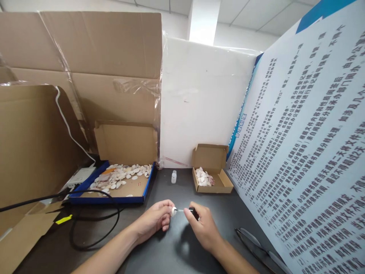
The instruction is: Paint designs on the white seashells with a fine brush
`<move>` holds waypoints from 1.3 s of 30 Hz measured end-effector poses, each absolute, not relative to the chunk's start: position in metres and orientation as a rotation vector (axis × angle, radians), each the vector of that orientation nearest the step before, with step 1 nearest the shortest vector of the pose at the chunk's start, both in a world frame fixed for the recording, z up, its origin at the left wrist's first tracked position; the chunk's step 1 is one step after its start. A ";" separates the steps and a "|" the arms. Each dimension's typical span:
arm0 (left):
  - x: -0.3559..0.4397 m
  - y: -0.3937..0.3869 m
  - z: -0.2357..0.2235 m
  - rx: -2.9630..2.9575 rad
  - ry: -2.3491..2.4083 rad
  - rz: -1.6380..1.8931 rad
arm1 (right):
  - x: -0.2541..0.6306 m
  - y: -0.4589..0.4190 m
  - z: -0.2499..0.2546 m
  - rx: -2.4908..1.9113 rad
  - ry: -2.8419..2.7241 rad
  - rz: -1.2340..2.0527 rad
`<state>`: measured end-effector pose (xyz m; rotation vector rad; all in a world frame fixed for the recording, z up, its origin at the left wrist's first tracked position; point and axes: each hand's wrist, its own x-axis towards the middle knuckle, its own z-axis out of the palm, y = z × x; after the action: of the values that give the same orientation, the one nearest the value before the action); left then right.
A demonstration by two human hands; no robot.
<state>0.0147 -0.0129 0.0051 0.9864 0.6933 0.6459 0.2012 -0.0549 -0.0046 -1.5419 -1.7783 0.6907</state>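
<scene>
Low over the dark table, my left hand (156,220) pinches a small white shell (173,211) between thumb and fingers. From the right, my right hand (203,225) grips the black cap of a brush applicator (194,213). Its thin stem points left, and the tip is at the shell; whether it touches cannot be made out. A small clear glass bottle (173,177) stands uncapped on the table beyond both hands.
A blue-edged box (119,199) with many shells stands at the left. A smaller cardboard box (219,188) holding shells is at the back right. A black cable (94,243) loops over the left side; glasses (253,239) lie at the right beneath a printed panel (299,152).
</scene>
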 end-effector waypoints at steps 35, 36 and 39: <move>0.011 -0.008 -0.002 0.975 0.653 0.642 | 0.203 -0.052 -0.009 -1.577 -1.764 0.738; 0.011 -0.008 -0.002 0.976 0.655 0.640 | 0.203 -0.052 -0.009 -1.600 -1.750 0.724; 0.011 -0.009 -0.001 0.976 0.660 0.636 | 0.204 -0.051 -0.008 -1.574 -1.729 0.718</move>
<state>0.0114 -0.0086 -0.0015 0.9759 0.6605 0.6364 0.2039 -0.0509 -0.0080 -1.5739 -1.7291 0.7181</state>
